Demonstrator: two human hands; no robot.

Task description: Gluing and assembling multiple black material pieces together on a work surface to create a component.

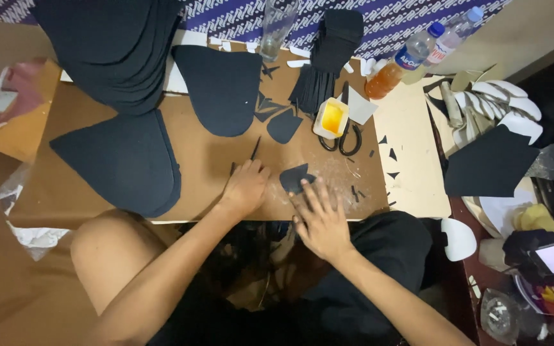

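Your left hand point(246, 186) grips a thin tool point(254, 148), tip toward 12 o'clock. Your right hand point(320, 218) lies flat, fingers spread, pinning a small dark piece point(293, 177) on the board point(206, 160). Step judged: trimming. Next calls for steady pressure.

looks like a small home craft workshop on the floor: cardboard work board point(206, 179), stacks of cut black pieces point(123, 160), scissors point(344, 138), glue tub point(331, 118).
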